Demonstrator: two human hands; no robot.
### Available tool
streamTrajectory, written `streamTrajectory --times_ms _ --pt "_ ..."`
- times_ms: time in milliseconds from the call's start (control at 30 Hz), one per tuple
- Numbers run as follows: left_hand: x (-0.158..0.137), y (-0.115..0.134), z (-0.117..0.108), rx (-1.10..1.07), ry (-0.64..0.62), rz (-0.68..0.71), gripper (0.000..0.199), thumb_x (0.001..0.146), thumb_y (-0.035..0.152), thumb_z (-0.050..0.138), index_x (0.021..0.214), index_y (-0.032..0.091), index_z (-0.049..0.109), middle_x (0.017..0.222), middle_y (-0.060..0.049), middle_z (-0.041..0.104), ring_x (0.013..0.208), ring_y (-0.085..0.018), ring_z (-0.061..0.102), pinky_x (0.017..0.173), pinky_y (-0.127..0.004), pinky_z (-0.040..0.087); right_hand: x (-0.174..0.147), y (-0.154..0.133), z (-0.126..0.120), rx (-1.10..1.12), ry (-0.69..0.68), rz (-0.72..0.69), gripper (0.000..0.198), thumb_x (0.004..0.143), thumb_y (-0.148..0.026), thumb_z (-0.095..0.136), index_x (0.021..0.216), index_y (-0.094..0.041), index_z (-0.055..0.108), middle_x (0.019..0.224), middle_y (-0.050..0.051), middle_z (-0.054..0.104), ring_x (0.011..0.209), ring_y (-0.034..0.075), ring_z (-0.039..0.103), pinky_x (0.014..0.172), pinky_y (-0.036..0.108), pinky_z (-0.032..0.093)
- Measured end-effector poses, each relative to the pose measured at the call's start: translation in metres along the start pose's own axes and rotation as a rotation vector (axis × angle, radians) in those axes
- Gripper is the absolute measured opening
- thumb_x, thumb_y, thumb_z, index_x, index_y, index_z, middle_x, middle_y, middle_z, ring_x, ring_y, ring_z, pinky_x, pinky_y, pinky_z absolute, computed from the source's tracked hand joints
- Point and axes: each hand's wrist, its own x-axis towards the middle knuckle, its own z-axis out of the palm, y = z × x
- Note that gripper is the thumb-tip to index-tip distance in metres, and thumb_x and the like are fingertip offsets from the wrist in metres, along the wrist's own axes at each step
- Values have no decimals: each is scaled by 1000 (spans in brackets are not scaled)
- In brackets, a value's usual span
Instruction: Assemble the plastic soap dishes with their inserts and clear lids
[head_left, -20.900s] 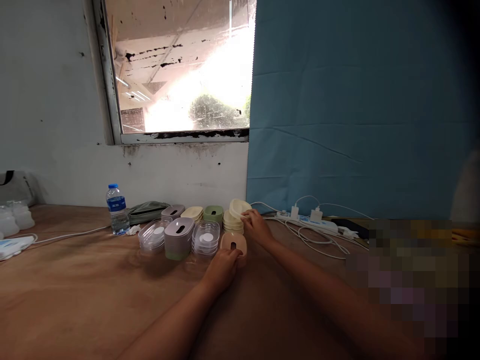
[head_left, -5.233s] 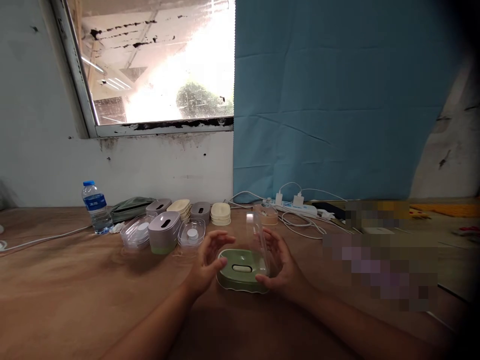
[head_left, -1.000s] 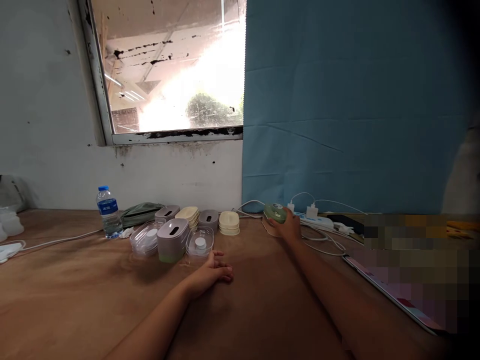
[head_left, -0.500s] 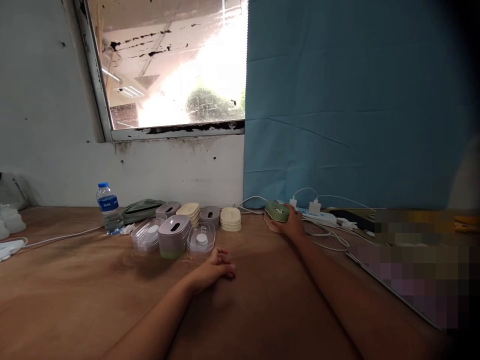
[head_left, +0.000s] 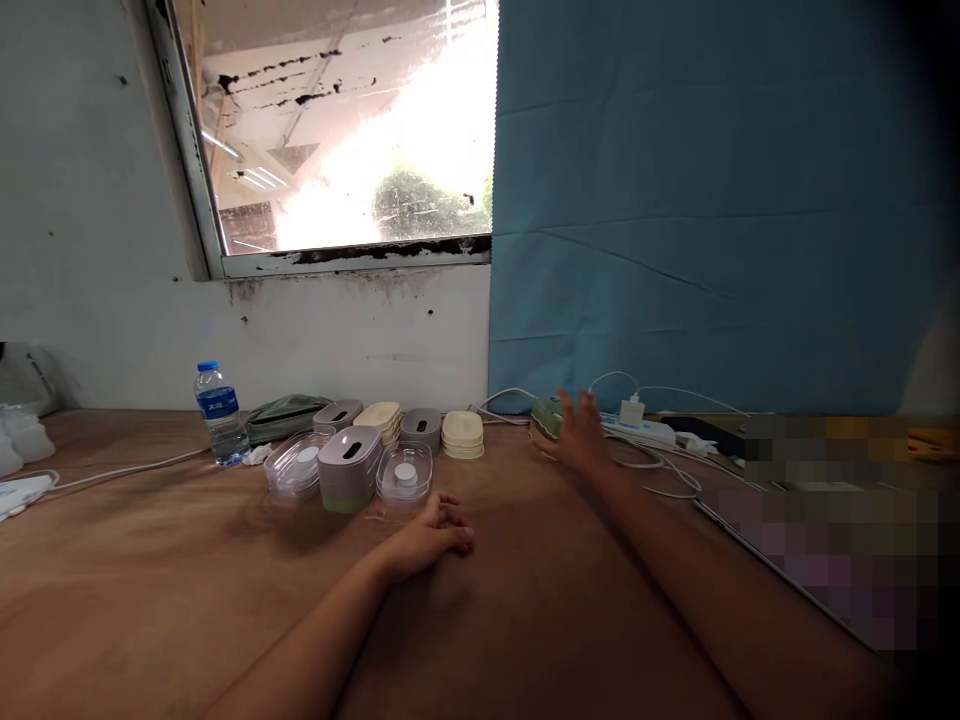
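My right hand (head_left: 579,432) hovers with spread fingers just in front of a green soap box (head_left: 546,416) that sits far back on the wooden table (head_left: 187,590), partly hidden behind the hand. My left hand (head_left: 431,537) rests flat and empty on the table, just in front of a clear lid (head_left: 405,472). Beside that lid stand a grey box on a green base (head_left: 350,468) and a stack of clear lids (head_left: 298,465). Behind them a row holds grey trays (head_left: 336,413), cream trays (head_left: 381,417), another grey box (head_left: 420,428) and a cream stack (head_left: 462,435).
A water bottle (head_left: 218,413) and a green pouch (head_left: 285,416) stand at the back left. A white power strip (head_left: 637,430) with chargers and loose cables lies right of the green box. A white cable (head_left: 127,468) crosses the left side. A window and blue cloth back the table.
My right hand has opened and drawn slightly off the green soap box, which now sits alone by the power strip. My left hand stays flat on the table.
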Motion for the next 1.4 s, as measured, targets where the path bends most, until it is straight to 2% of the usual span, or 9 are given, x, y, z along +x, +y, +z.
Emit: streamTrajectory --times_ms 167,267,367,533,667,933,1133,1233,1400 --pt "-4 4 4 430 23 220 27 70 14 50 95 17 40 86 -4 52 72 -12 52 67 -28 42 -23 -66 45 64 -178 -201 55 70 -30 61 120 -19 41 118 9 48 108 25 45 93 37 35" --pt "-11 17 10 892 129 535 20 72 9 44 89 18 50 91 -5 52 88 -16 48 80 -32 39 -32 -88 75 79 -171 -162 46 80 -30 54 121 -17 39 115 9 50 101 22 50 86 38 41" --pt "-15 28 11 1112 302 702 22 73 7 41 88 18 52 93 -4 52 93 -17 45 86 -33 35 -28 -92 91 88 -135 -107 30 86 -29 48 114 -17 46 117 7 48 99 21 51 83 42 43" --pt "-12 30 -7 1264 514 665 24 70 7 44 90 18 51 91 -4 56 92 -20 48 87 -36 35 -17 -88 99 157 -153 -119 23 87 -27 48 107 -16 51 110 6 53 93 18 54 79 38 46" --pt "-8 27 -22 1332 540 551 23 68 10 48 89 18 51 88 -5 60 88 -21 51 82 -36 37 -16 -85 96 245 -141 -128 23 86 -27 48 106 -15 51 108 6 54 91 18 55 78 38 46" --pt "-9 25 -33 1248 535 386 23 69 10 47 90 20 51 83 -1 63 80 -18 55 79 -33 36 -40 -77 47 462 -107 -92 24 85 -33 45 100 -16 50 99 9 53 80 18 55 74 37 48" --pt "-13 30 -30 1222 544 361 21 70 9 46 87 21 53 83 1 63 79 -16 56 77 -31 34 -90 -67 -29 570 -320 -147 18 79 -33 51 90 -19 50 84 4 56 74 16 58 66 29 51" --pt "-12 29 -30 1215 554 360 22 69 9 46 86 21 53 82 1 63 79 -16 55 75 -30 33 -108 -60 -68 569 -436 -218 11 73 -25 55 83 -20 53 88 5 57 83 18 57 73 29 49" --pt "-10 25 -32 1242 587 374 21 68 11 48 85 21 53 83 1 61 81 -17 54 75 -30 33 -112 -56 -97 454 -631 -342 21 66 -10 51 84 -21 53 102 7 56 95 19 54 83 32 43"
